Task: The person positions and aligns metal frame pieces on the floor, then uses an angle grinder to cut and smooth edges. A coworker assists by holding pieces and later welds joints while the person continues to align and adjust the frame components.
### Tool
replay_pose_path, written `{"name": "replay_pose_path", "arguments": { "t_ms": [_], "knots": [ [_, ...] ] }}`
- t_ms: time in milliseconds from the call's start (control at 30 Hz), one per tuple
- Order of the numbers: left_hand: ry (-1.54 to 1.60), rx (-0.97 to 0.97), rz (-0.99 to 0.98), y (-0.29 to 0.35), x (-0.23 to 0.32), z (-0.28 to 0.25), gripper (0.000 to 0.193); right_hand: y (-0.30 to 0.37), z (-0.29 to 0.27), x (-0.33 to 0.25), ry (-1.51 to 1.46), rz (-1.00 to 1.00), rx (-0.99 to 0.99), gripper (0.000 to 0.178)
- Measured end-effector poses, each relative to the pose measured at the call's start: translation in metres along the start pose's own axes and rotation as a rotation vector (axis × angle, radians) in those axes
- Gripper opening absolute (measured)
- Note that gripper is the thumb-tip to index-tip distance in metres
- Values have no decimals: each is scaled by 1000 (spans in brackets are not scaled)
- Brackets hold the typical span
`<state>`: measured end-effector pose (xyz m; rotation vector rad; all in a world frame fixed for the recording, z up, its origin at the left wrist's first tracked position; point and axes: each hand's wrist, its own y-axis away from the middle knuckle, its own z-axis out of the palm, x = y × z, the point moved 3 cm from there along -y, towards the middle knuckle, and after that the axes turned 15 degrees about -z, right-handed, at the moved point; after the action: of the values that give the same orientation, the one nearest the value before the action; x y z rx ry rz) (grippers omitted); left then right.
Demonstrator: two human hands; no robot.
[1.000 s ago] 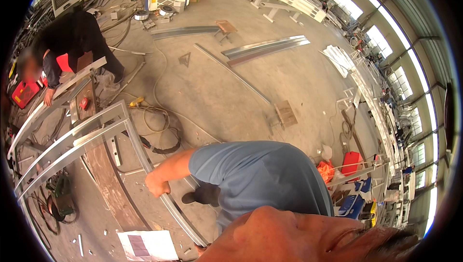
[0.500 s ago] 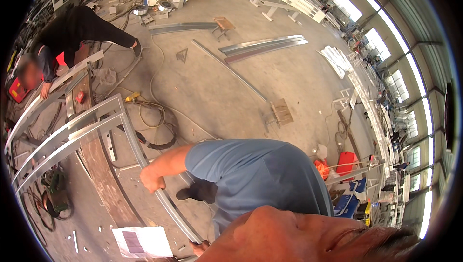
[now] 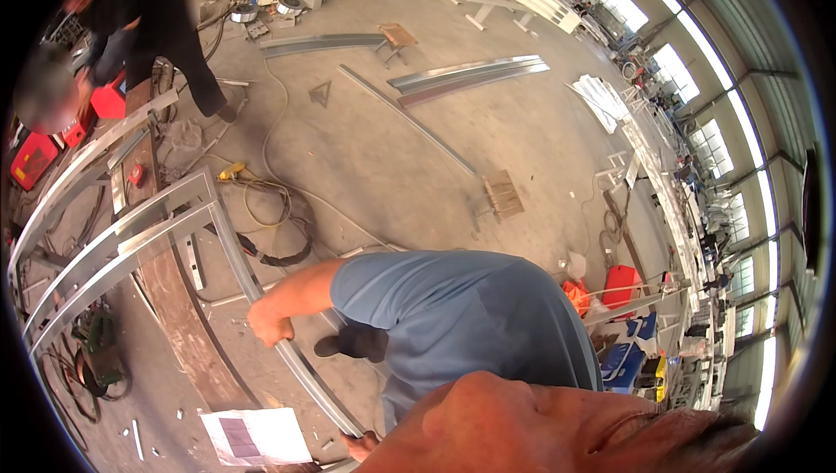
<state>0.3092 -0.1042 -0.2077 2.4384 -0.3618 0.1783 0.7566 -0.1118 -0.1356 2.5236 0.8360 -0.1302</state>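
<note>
A large curved frame of silvery metal tubing [image 3: 152, 233] spreads across the left of the view. My bare right forearm comes out of a blue short sleeve. My right hand [image 3: 272, 323] is closed round the frame's straight end bar. Lower down, near the bottom edge, my left hand [image 3: 360, 445] grips the same bar; its wrist and arm are hidden behind the near part of my own body. A dark shoe [image 3: 350, 344] shows under my right arm. Below the frame lies a long brown plank [image 3: 187, 325], and a white sheet [image 3: 279, 438] with a dark patch rests at its near end.
A co-worker in dark clothes [image 3: 161, 29] stands at the upper left, beside red machine cases [image 3: 33, 159]. Hoses and a cable [image 3: 292, 233] coil on the floor. Wooden-topped stools [image 3: 503, 194], long metal profiles [image 3: 470, 77] and a green tool [image 3: 103, 342] lie around.
The co-worker has risen from a deep bend over the frame and taken a hand off it. The view has shifted slightly. My hands keep the same hold.
</note>
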Motion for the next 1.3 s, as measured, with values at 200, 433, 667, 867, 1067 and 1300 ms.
{"name": "replay_pose_path", "arguments": {
  "t_ms": [200, 433, 667, 867, 1067, 1300],
  "knots": [
    [-67, -59, -43, 1, 6, -7, 81, -2, -5, 2, 13, -18, -13, 36],
    [8, -92, 68, -5, 0, -6, 82, 3, 1, -4, -2, 10, -3, 32],
    [88, -116, 101, 7, 0, -1, 84, 1, 0, 1, 2, -15, 8, 34],
    [33, -269, 116, -12, 1, -12, 89, -10, 23, 21, -26, -100, 130, 28],
    [11, -215, 6, 13, 20, -40, 81, -10, 4, 9, -139, -42, 35, 29],
    [68, -188, 49, 21, 26, -35, 82, -6, 14, 13, -137, -65, 4, 31]
  ]
}}
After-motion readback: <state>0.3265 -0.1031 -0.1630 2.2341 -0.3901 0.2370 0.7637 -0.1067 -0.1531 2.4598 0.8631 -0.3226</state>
